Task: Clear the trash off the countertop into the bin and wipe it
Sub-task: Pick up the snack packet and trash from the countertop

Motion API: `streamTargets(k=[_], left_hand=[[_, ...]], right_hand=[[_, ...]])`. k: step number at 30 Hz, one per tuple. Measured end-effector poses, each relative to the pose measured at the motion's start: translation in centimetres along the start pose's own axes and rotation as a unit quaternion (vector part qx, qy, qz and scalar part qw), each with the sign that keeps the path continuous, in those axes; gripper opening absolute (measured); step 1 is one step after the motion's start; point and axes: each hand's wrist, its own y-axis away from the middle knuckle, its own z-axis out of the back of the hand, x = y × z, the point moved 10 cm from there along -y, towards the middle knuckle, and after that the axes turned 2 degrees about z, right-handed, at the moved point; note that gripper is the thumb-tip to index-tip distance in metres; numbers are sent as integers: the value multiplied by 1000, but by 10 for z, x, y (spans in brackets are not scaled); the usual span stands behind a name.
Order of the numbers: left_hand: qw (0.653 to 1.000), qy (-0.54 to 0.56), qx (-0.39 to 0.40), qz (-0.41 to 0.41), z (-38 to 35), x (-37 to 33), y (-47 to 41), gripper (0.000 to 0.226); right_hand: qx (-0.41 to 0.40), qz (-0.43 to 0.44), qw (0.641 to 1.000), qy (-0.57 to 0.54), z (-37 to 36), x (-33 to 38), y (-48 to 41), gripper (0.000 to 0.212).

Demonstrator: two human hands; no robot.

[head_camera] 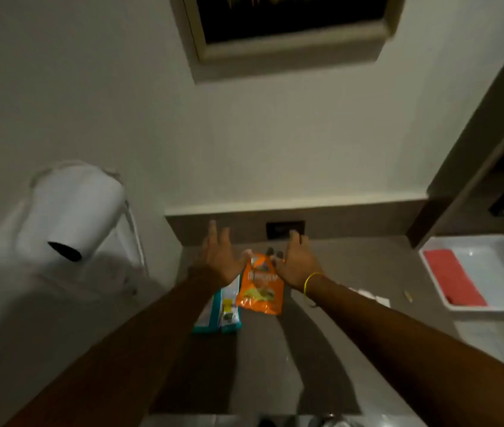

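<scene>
An orange snack packet (260, 285) lies on the grey-brown countertop (352, 272) near the back wall. A teal and white wrapper (220, 312) lies just left of it. My left hand (220, 254) hovers above the packet's upper left, fingers spread, holding nothing. To the packet's upper right my right hand (295, 260) is spread too, with a yellow band on the wrist. Small dark bits (274, 252) sit between the hands. White paper scraps (371, 295) and a tiny yellowish scrap (408, 295) lie further right.
A white tray (491, 245) holding a red cloth (452, 277) stands at the right. A paper roll (72, 214) on a holder hangs on the left wall. A dark socket plate (284, 229) is in the backsplash. A framed picture (290, 29) hangs above.
</scene>
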Motion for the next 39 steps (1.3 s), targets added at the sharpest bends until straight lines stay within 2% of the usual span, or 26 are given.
streamTargets(k=[2, 3, 6, 8, 11, 13, 14, 16, 18, 20, 24, 27, 29, 30, 33, 34, 36, 39], left_hand=[[997, -44, 26, 51, -41, 38, -15, 81], [994, -27, 35, 96, -62, 64, -16, 78], [959, 123, 73, 244, -120, 129, -9, 85], [940, 164, 65, 294, -137, 151, -8, 87], [938, 144, 43, 312, -149, 172, -16, 98], [932, 169, 36, 319, -153, 178, -22, 97], [927, 185, 37, 325, -155, 181, -24, 94], [907, 247, 60, 335, -161, 184, -26, 83], [887, 320, 86, 321, -165, 178, -26, 59], [886, 362, 85, 277, -155, 165, -26, 45], [881, 416, 100, 200, -132, 126, -10, 43], [896, 402, 120, 146, -121, 83, 22, 40], [900, 395, 151, 103, -126, 44, 58, 37], [891, 406, 179, 95, -134, 24, 80, 37], [839, 469, 263, 82, -172, -33, 156, 27], [825, 483, 281, 86, -186, -48, 182, 21], [807, 492, 308, 106, -219, -68, 231, 23], [806, 466, 343, 122, -271, -82, 293, 31]], right_hand=[[23, -89, 996, -17, -51, -35, -12, 86], [31, -124, 992, -11, -75, -51, -14, 85], [28, -171, 984, 49, -126, -77, -14, 86], [-17, -189, 981, 40, -139, -82, -19, 85], [-52, -213, 976, 5, -154, -87, -27, 89], [-63, -228, 970, -45, -157, -90, -33, 94], [-68, -238, 965, -89, -158, -94, -34, 90], [-77, -258, 948, -170, -157, -106, -30, 71], [-82, -272, 926, -249, -152, -117, -19, 48], [-85, -272, 904, -319, -139, -124, -5, 31], [-68, -237, 866, -434, -96, -134, 36, 31], [-7, -188, 834, -519, -60, -130, 77, 31], [19, -162, 841, -516, -39, -133, 112, 24], [22, -160, 853, -496, -32, -140, 131, 17], [2, -196, 872, -449, -22, -180, 194, 11], [-8, -216, 869, -445, -23, -199, 217, 10], [-35, -254, 857, -447, -26, -240, 263, 8], [-74, -304, 835, -453, -34, -301, 333, 8]])
